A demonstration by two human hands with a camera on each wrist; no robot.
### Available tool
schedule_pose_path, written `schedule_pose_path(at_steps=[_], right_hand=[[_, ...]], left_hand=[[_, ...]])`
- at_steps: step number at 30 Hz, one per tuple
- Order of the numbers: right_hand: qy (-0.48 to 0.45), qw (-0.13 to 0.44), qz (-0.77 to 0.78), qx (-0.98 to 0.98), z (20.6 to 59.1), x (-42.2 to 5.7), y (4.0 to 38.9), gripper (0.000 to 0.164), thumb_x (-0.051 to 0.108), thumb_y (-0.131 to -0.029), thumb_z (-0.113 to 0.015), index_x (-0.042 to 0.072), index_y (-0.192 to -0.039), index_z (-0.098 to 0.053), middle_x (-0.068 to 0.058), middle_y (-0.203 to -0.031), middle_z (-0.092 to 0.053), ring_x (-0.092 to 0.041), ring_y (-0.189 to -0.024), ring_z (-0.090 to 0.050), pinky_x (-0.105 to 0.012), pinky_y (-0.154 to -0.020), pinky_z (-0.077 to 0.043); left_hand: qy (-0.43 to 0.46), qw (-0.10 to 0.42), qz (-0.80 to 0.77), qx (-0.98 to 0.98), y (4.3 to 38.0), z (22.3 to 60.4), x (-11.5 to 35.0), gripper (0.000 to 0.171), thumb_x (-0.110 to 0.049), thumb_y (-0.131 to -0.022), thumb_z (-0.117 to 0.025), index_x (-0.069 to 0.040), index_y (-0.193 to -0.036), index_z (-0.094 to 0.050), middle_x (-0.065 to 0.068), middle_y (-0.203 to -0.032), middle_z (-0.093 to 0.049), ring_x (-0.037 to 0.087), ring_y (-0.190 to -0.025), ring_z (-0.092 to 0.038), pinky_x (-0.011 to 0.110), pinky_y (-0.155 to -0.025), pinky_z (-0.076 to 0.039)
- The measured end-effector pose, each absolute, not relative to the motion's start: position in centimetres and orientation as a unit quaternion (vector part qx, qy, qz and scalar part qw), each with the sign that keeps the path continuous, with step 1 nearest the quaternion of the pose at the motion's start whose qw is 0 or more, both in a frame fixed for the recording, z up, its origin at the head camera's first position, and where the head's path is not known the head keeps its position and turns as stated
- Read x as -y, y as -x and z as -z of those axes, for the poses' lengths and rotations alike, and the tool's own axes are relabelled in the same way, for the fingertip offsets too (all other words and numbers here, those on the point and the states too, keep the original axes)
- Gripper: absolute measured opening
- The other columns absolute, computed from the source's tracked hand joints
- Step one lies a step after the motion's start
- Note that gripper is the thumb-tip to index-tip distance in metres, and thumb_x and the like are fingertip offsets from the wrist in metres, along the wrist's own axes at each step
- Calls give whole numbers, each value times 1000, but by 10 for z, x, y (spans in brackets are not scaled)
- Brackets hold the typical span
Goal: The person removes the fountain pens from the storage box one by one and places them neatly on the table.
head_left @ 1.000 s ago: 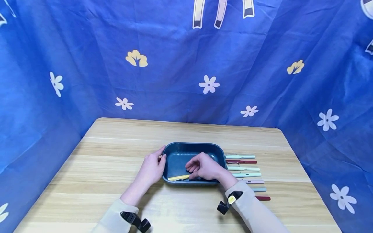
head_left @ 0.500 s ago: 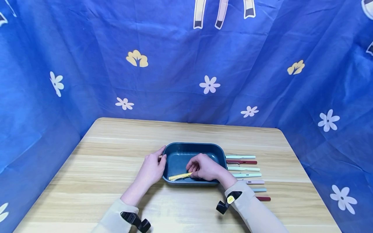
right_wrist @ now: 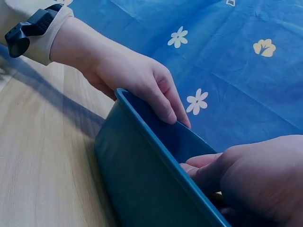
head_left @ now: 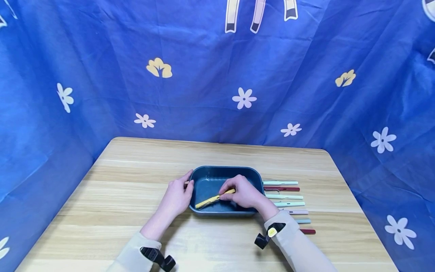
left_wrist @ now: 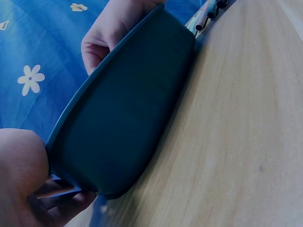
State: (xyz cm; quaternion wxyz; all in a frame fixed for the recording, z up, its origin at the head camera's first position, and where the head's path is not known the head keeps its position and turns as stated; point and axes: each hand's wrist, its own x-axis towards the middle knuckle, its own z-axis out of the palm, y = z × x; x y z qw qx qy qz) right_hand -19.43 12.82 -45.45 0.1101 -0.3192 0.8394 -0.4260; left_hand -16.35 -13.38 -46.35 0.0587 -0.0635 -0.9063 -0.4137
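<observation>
A dark teal rectangular box (head_left: 224, 214) with rounded corners stands on the table, its top uncovered. My left hand (head_left: 178, 192) grips its left rim, the thumb over the edge and the fingers against the outer wall, as the left wrist view also shows. Inside the box, my right hand (head_left: 242, 192) pinches a yellow pen (head_left: 208, 201) with a clip between thumb and fingers. The pen lies slantwise, its left end low by the front left corner and its right end raised in the hand. In the right wrist view, the right hand (right_wrist: 260, 177) hides most of the pen.
Several capped pens in pale green, dark red (head_left: 283, 189), lilac (head_left: 299, 212) and blue (head_left: 303, 221) lie in a row right of the box, partly hidden by it and the right arm. A blue patterned curtain (head_left: 204, 124) surrounds the wooden table (head_left: 136, 158).
The yellow pen's right end has risen off the box floor, and the pen is now tilted. My right hand has moved slightly up with it. The left hand and box have stayed put.
</observation>
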Motion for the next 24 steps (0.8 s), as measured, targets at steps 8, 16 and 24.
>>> schedule_pose_path(at_steps=[8,16,24], right_hand=[[315,107,452,-828,451,-132,192,13,2,-88,-86,11,-97,-84,10,-99,-77,-10,-95,-69,-28,-79,-59],[275,91,462,-838,449,-138,188,9,8,-92,-84,14,-98,-85,8,-96,-77,-12,-77,-63,-26,-64,-54],[266,77,485,-829,449,-146,187,8,9,-92,-84,14,-98,-85,5,-95,-78,-12,-75,-66,-25,-62,-56]], left_hand=[[64,52,415,906,163,463,134,48,-15,-109,-56,4,-153,-51,30,-138,-62,38,-120,-68,54,-103,-54],[65,55,414,906,163,463,134,48,-13,-108,-56,5,-153,-52,31,-137,-62,39,-120,-68,55,-103,-53],[66,57,415,906,163,464,134,47,-13,-108,-56,5,-152,-52,31,-136,-64,39,-121,-68,55,-105,-52]])
